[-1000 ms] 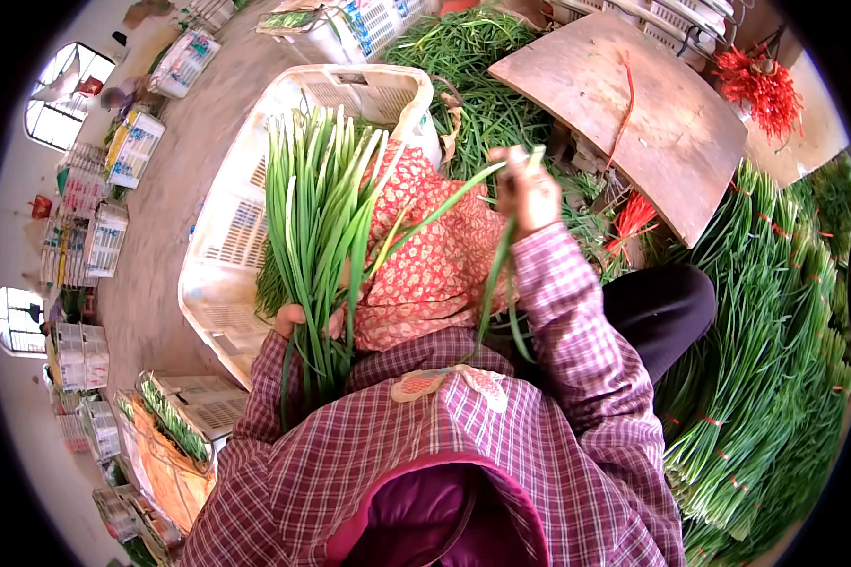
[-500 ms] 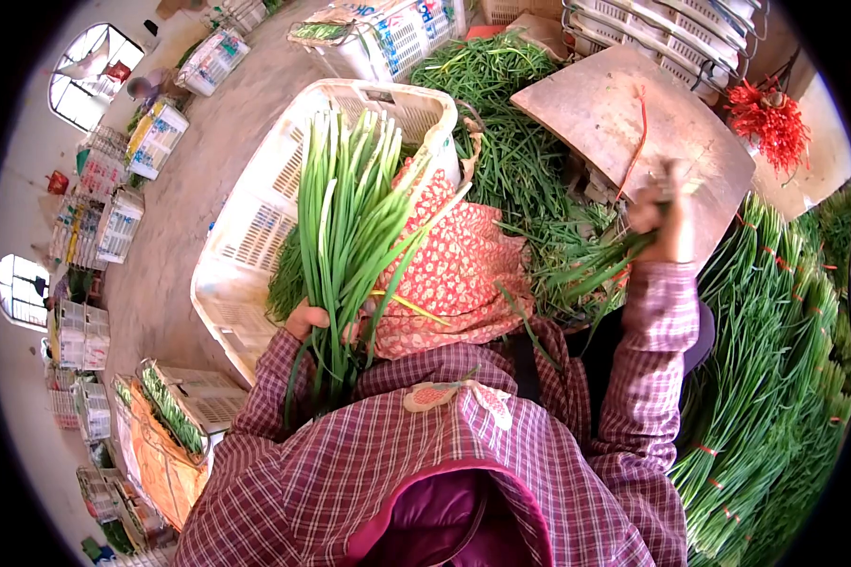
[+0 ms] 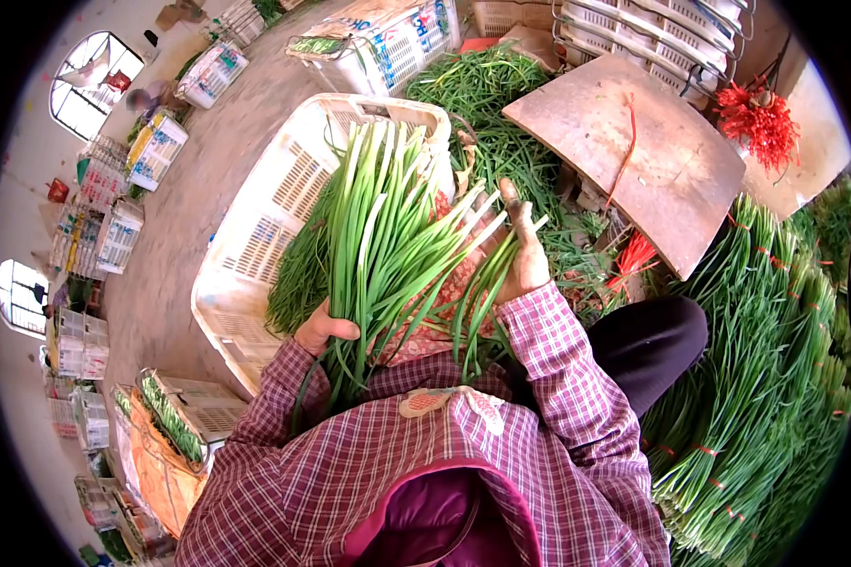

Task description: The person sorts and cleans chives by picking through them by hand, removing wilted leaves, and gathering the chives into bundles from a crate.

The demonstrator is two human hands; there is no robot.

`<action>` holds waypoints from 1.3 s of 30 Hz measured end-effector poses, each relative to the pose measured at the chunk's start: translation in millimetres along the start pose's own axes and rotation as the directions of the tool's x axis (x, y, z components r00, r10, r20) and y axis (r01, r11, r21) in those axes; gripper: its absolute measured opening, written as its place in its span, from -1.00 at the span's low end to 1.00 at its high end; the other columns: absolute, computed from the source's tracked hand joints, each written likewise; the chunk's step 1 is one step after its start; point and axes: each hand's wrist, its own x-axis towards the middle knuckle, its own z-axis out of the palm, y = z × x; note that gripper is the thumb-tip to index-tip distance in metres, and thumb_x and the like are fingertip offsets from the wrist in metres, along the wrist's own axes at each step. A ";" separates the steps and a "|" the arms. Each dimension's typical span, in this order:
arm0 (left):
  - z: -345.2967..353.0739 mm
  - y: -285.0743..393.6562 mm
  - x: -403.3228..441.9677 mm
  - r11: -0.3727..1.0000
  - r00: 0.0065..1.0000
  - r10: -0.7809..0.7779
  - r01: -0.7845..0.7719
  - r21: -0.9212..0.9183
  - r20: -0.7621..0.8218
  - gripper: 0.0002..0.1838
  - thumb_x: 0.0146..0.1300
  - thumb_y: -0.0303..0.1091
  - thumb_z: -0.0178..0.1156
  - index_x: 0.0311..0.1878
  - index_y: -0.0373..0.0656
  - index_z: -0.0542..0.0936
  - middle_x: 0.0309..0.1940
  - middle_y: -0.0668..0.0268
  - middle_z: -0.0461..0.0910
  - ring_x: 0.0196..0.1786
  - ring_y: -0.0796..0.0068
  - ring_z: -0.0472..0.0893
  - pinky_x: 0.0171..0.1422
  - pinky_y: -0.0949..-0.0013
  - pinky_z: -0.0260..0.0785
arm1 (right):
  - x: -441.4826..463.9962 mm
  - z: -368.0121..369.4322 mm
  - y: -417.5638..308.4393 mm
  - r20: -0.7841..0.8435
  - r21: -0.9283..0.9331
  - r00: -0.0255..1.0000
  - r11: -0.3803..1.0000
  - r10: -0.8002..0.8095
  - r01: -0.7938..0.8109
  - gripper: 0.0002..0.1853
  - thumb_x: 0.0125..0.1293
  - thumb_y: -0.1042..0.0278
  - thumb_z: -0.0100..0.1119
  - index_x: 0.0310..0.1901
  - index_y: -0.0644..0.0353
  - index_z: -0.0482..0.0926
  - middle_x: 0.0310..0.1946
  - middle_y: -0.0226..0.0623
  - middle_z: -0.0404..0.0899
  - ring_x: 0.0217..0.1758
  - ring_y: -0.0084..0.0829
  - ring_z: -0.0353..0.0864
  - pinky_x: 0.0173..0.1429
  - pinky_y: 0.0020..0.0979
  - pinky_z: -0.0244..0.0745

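My left hand is closed round the lower leaves of a thick bunch of garlic chives, whose pale stem ends point up and away from me. To its right, my right hand holds a few loose chive stalks between thumb and fingers, close beside the bunch. Their pale tips stick out past the fingers and the leaves hang toward my lap. Beneath the bunch lies a red floral cloth, partly hidden. A white plastic crate with chives in it stands just beyond my left hand.
A tilted board with a red tie on it stands ahead right. Red ties hang behind it; more lie below. Loose chives are heaped ahead. Banded chive bundles pile at my right. Packed crates stand farther off.
My right hand has come from over the board, down and left, to beside the bunch, bringing loose stalks. The bunch in my left hand has shifted slightly right, its stems fanned more.
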 end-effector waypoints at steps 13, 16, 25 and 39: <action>6.3 -1.9 3.0 0.995 0.992 0.014 0.000 0.102 -0.129 -0.36 -0.19 -0.28 0.33 0.04 -0.38 0.49 -0.26 0.05 0.63 -0.45 0.33 0.62 -0.39 0.30 0.53 | 0.7 8.4 19.6 -0.014 -0.046 0.975 0.974 -0.224 0.223 -0.47 0.45 -0.09 -0.16 0.36 -0.10 0.19 0.21 -0.15 0.39 0.12 -0.24 0.51 0.16 -0.18 0.52; 11.3 1.6 4.1 0.994 0.991 0.012 0.002 0.109 -0.134 -0.35 -0.20 -0.28 0.33 0.05 -0.36 0.48 -0.27 0.07 0.64 -0.45 0.32 0.62 -0.37 0.29 0.53 | 0.7 8.0 21.0 -0.147 0.133 0.979 0.978 -0.142 0.162 -0.54 0.48 -0.01 -0.17 0.30 -0.01 0.25 0.06 -0.23 0.51 0.01 -0.37 0.56 0.04 -0.28 0.56; 17.0 8.7 3.9 0.989 0.991 -0.060 0.075 0.126 -0.121 -0.30 -0.24 -0.31 0.31 0.12 -0.29 0.47 -0.12 0.10 0.62 -0.26 0.33 0.64 -0.17 0.30 0.53 | 11.8 18.8 33.8 0.006 -0.191 0.947 0.929 -0.322 0.317 -0.48 0.36 0.32 0.14 0.29 0.23 0.24 0.13 -0.26 0.43 0.10 -0.48 0.43 0.19 -0.45 0.34; -5.2 -5.6 9.8 0.978 0.971 -0.191 0.176 -0.112 -0.141 -0.23 -0.16 -0.25 0.29 0.24 -0.27 0.39 0.00 0.20 0.56 0.01 0.34 0.56 0.17 0.25 0.41 | 14.9 0.3 -1.2 -0.010 0.001 0.947 0.947 -0.321 0.321 -0.75 0.44 0.25 -0.02 0.03 0.18 0.45 -0.45 -0.40 0.45 -0.46 -0.43 0.51 -0.33 -0.29 0.56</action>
